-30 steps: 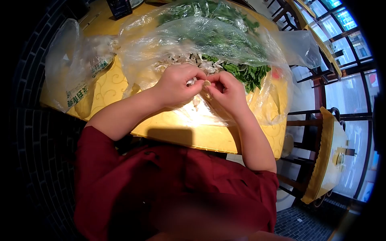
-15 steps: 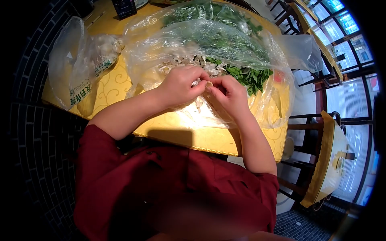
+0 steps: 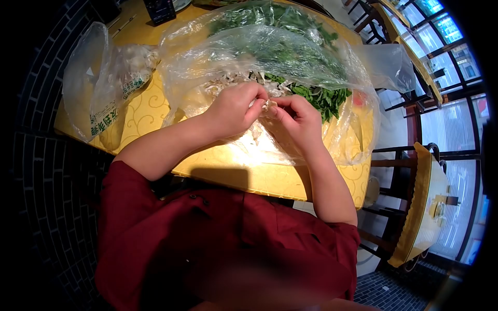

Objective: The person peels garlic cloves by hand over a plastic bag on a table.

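Note:
My left hand [image 3: 233,108] and my right hand [image 3: 300,120] meet over a clear plastic sheet, fingers closed around a small pale garlic clove [image 3: 268,106] held between their fingertips. Another whitish piece shows in my left hand's curled fingers, mostly hidden. Just behind the hands lie papery peelings [image 3: 225,83]. Green leaves [image 3: 327,101] stick out from the clear plastic bag [image 3: 197,62] that covers more greens. A few pale scraps [image 3: 256,136] rest on the plastic below the fingertips.
At the left, a clear bag [image 3: 85,78] with green print holds garlic bulbs [image 3: 139,58]. A dark phone-like object [image 3: 160,10] stands at the back of the yellow-covered table [image 3: 218,181]. Another table [image 3: 423,207] and chairs are at the right.
The fingertips have shifted around the clove, and more of the pale piece shows between them. My right hand has moved slightly away from the left.

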A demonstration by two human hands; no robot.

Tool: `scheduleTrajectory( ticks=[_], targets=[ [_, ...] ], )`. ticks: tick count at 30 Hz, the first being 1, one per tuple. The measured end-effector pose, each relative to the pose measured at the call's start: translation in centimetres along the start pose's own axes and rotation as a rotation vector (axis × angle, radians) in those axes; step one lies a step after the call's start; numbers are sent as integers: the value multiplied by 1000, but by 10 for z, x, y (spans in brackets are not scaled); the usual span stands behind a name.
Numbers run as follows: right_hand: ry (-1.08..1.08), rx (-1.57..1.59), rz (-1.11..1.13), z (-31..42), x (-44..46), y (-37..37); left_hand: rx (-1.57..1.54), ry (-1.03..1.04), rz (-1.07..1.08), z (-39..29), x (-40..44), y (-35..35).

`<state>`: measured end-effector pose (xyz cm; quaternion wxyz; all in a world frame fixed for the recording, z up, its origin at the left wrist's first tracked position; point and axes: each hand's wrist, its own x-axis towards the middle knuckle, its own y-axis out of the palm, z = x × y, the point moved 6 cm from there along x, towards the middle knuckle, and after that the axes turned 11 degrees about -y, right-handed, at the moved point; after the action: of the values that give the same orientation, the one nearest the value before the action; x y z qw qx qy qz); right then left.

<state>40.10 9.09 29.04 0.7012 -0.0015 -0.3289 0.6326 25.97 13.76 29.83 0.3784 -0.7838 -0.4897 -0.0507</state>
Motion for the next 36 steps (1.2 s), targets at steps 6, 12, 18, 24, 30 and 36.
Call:
scheduleTrajectory(
  ticks=[6, 12, 18, 24, 30, 36],
  targets=[
    [29, 74, -34, -4, -1, -4, -17, -41, -29, -2, 0, -5],
    [224, 409, -98, -11, 0, -4, -55, -126, -99, 5, 4, -14],
    [332, 794, -6, -25, 0, 1, -12, -47, -62, 1, 6, -12],
    [495, 1107, -61, -17, -1, 3, -26, -39, 37, -4, 7, -8],
    [554, 1132, -12, -18, -3, 4, -509, -223, 326, 17, 5, 13],
    [411, 807, 63, -8, -2, 7, -609, -288, 347, 18, 3, 18]
  ],
)
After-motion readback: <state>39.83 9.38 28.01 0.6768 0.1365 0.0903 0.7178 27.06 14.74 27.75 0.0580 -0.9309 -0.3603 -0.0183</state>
